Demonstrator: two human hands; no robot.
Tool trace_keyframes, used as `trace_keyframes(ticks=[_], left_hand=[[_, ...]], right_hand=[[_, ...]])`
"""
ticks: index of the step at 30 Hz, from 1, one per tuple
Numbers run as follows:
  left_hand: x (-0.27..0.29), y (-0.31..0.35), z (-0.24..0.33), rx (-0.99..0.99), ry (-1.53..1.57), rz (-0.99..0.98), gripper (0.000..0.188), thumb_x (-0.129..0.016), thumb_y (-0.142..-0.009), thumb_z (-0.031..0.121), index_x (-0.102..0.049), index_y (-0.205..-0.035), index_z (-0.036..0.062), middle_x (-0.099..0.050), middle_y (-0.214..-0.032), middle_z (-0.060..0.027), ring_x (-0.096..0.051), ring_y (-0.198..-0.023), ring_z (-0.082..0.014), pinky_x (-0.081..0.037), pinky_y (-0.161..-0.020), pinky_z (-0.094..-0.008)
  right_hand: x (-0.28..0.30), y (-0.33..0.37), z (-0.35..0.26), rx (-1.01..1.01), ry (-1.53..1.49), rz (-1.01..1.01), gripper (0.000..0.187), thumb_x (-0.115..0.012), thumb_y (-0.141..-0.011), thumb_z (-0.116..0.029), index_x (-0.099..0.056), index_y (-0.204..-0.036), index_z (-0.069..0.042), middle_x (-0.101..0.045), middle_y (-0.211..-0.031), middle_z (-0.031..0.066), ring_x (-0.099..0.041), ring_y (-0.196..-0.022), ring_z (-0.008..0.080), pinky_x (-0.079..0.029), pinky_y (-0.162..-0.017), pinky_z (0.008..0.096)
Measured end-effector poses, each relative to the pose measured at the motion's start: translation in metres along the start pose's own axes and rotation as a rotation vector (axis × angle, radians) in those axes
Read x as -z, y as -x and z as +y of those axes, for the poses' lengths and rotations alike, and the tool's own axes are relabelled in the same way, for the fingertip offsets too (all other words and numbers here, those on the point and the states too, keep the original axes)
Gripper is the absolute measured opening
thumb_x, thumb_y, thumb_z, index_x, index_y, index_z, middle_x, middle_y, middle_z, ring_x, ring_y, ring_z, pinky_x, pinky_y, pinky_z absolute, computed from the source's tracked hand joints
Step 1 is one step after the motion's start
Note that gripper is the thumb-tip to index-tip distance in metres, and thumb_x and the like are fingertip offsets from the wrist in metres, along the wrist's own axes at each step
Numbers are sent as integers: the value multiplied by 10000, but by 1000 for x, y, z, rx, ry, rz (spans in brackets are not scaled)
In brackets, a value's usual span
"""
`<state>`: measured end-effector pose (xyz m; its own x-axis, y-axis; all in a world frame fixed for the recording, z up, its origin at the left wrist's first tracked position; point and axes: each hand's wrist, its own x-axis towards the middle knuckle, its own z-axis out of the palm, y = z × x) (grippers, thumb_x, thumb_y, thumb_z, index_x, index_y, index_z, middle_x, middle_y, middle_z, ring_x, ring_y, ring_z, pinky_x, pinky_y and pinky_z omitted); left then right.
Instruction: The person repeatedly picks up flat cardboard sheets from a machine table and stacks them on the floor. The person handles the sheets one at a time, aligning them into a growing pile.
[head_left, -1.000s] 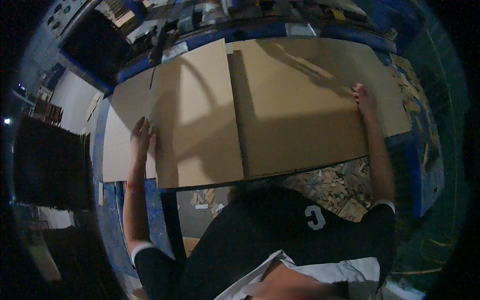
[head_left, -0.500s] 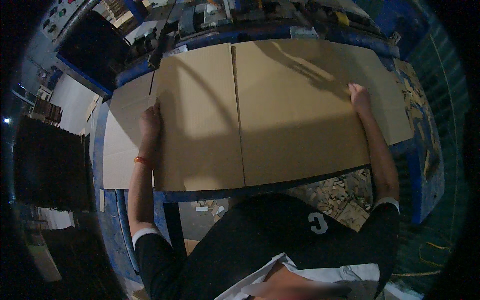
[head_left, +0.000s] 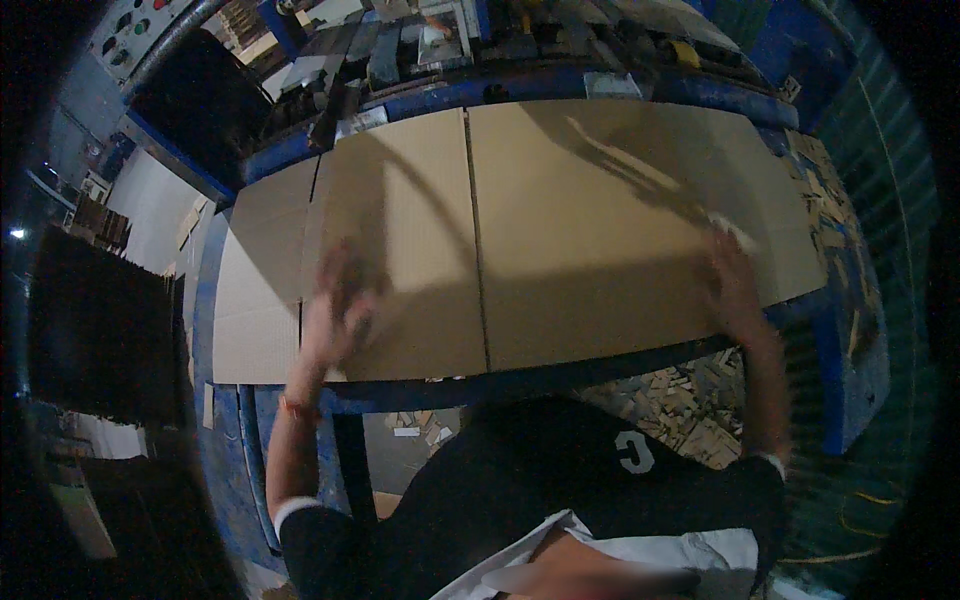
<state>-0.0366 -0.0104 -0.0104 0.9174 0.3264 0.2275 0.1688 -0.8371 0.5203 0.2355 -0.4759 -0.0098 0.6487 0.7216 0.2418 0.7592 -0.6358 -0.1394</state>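
Over cardboard [head_left: 580,210] beside scraps [head_left: 822,190], left hand [head_left: 338,312] is spread, right hand [head_left: 730,278] blurred beyond telling.

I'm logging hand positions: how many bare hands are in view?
2. The left hand is at the left part of the cardboard; the right hand is toward its right end. Both are blurred.
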Motion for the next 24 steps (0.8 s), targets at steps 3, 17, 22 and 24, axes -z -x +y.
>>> trace_keyframes(ticks=[3,17,22,24], left_hand=[[-10,47,32,-166,-144,-167,905,-665,-711,437,-207,-1372,20,-251,-1397,-206,-206,-1310,-348,-181,-1076,-435],[-7,17,-22,-442,-413,149,760,-633,-713,371,-328,-1323,35,-411,-1305,-158,-389,-1187,-369,-296,-1023,-449],[-7,-53,-40,-204,-241,127,676,-589,-777,345,-328,-1322,42,-378,-1328,-139,-354,-1222,-331,-277,-1026,-462],[-9,-98,-35,-173,-323,245,660,-583,-797,330,-315,-1330,46,-364,-1337,-133,-320,-1247,-315,-254,-1033,-457]], right_hand=[[-5,42,-9,32,-69,-167,760,-732,-624,-305,-433,-1279,-62,-248,-1426,139,-176,-1329,337,-186,-1071,425],[-27,-40,35,247,-158,-4,799,-780,-514,-423,-506,-1228,-194,-371,-1358,111,-295,-1262,379,-276,-1030,466],[-42,-102,36,61,-83,-77,699,-722,-619,-407,-510,-1226,-133,-318,-1386,122,-316,-1249,366,-312,-1012,422],[-53,-136,26,-11,-50,11,627,-690,-686,-376,-506,-1229,-122,-299,-1395,130,-323,-1247,355,-318,-1007,417]])
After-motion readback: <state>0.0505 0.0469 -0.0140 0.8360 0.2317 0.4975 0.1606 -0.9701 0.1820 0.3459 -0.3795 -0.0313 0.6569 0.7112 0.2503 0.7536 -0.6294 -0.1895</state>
